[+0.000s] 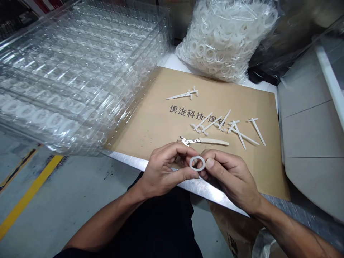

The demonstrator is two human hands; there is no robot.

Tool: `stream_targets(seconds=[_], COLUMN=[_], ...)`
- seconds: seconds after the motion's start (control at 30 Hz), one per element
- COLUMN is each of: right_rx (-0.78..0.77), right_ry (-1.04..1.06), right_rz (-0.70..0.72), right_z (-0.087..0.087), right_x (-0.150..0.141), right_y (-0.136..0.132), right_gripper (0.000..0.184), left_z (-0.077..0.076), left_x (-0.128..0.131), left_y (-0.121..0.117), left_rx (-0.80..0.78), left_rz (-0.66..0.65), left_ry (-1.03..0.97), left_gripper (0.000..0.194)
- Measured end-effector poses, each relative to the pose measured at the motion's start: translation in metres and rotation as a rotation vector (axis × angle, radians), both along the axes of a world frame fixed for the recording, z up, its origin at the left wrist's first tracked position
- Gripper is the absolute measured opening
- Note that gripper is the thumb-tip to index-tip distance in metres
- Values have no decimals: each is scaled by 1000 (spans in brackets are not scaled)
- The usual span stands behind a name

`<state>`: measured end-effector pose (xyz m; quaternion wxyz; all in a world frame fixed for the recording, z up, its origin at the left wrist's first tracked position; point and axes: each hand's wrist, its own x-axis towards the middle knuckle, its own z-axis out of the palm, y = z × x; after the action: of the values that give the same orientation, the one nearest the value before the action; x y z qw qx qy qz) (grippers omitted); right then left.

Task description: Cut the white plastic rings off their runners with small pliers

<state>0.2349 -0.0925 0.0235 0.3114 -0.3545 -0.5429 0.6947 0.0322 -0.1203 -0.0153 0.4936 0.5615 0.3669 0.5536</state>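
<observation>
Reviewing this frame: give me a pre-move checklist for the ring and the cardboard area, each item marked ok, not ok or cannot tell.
1. White plastic ring steadied by left hand and right hand: ok, fingers of both at its edge.
2. Ring edge free of burrs: cannot tell, too small.
3. Nippers set down: ok, lying on the cardboard sheet.
4. Cardboard free of loose pieces: not ok, thin white plastic sprues lie scattered.
5. Bag of rings sealed: cannot tell, top cut off.

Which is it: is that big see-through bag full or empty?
It looks full: white rings crowd and bulge the clear bag, though its top is out of view.
</observation>
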Motion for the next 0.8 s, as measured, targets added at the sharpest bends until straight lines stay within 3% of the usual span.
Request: stream_targets(seconds=[0.8], right_rx=[19], right_ry=[-18], right_rz=[-52], right_z=[6], right_x=[-1], right_y=[1], right_gripper=[18], left_z=[0], left_x=[-1], left_y=[0], left_rx=[-103], left_rz=[-65], left_ry=[-66], left_gripper=[36])
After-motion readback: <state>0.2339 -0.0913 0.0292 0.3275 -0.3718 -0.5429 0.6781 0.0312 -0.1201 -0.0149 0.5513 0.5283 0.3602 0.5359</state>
